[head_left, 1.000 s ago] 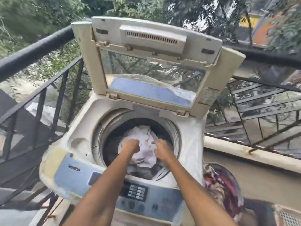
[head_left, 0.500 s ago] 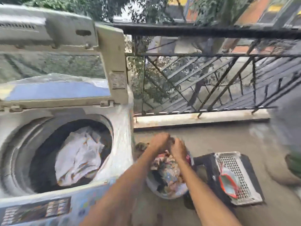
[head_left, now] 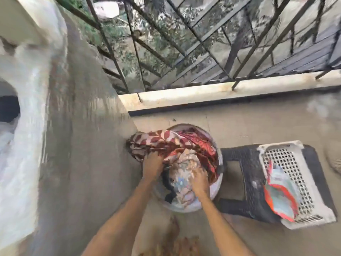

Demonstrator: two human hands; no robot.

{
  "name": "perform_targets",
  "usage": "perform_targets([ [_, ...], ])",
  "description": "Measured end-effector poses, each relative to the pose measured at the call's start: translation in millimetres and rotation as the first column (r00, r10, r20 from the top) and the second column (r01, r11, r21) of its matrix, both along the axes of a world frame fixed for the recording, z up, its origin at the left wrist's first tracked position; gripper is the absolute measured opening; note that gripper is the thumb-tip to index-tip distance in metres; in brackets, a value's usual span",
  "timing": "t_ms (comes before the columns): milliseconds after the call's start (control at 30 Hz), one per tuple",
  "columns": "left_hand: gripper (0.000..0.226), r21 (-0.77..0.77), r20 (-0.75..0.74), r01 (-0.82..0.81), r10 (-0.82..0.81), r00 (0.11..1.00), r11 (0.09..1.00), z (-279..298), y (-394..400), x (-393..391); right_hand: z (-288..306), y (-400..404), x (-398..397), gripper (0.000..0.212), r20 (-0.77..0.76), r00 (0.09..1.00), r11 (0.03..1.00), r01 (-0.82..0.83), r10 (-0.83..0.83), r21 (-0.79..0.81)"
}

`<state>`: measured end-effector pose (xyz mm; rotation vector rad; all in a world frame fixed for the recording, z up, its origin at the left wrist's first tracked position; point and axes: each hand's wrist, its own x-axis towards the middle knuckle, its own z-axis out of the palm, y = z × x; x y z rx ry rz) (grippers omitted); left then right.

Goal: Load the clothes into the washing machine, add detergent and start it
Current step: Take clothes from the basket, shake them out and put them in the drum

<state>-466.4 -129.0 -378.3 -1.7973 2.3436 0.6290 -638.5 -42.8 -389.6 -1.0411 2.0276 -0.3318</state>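
Both hands have dropped deeper into the tub [head_left: 218,183] beside the washing machine [head_left: 27,145]; left hand [head_left: 152,166] grips the leaf-print cloth [head_left: 156,140], right hand [head_left: 200,179] clutches clothes [head_left: 184,191], gathering another load.

Daylight on a concrete balcony floor [head_left: 258,124]; a pale kerb [head_left: 203,93] runs across, black metal railing [head_left: 184,43] at twelve o'clock, leafy trees [head_left: 147,34] beyond.

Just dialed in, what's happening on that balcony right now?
A person is bent over a round tub of clothes on the floor beside the washing machine. The left hand grips a red leaf-print cloth draped over the tub's rim; the right hand digs into the pale clothes below. A white basket holding a packet sits on a dark stool nearby.
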Motion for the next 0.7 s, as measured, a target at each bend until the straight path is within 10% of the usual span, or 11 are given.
perform_targets([
  [433,0.016,-0.076,-0.665,-0.201,0.100,0.740,0.977,220.8,-35.0,-66.3,172.5,-39.6,-0.8,0.072,-0.005,0.998,0.964,0.066,-0.070,-0.257],
  [700,0.015,-0.070,-0.888,-0.151,0.008,0.460,0.986,366.1,-48.6,-76.2,289.1,-57.3,7.3,0.062,0.128,0.953,0.754,0.297,-0.276,-0.586],
])
